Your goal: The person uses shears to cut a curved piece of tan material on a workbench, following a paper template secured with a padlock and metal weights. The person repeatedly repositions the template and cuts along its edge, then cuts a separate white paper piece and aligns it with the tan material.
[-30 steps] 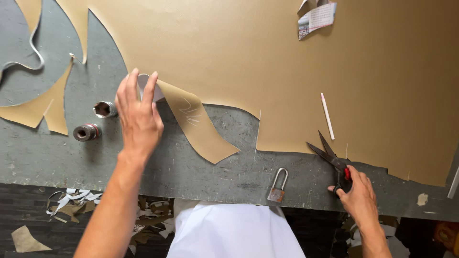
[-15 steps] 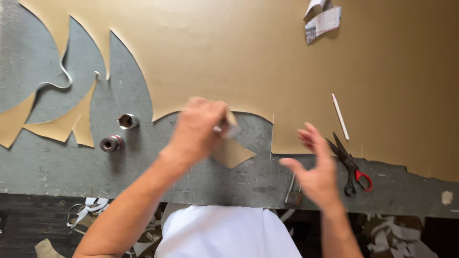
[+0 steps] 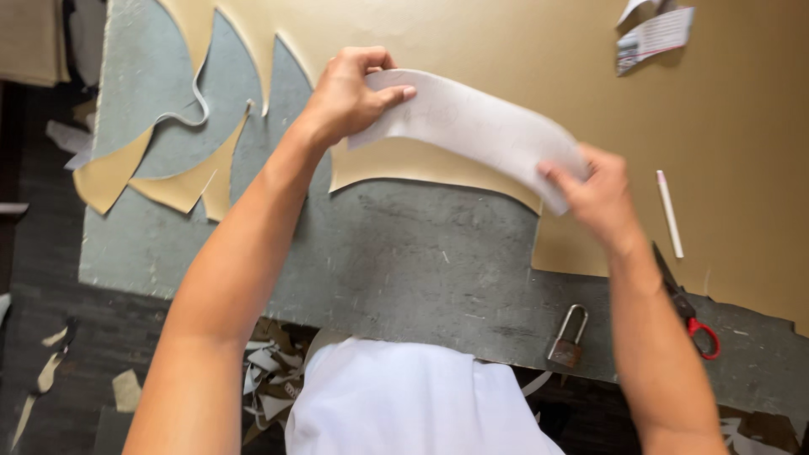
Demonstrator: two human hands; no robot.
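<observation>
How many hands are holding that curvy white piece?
2. The left hand grips the upper left end of the white curved cut piece; the right hand pinches its lower right end, above the tan sheet. None seem hidden.

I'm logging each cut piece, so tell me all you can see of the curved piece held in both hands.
The curved piece is a long, thin, flexible strip, arched like a crescent, its pale whitish-grey side facing the camera. The left hand pinches its upper left end; the right hand grips its lower right end. It is held in the air above the tan sheet and grey table.
</observation>
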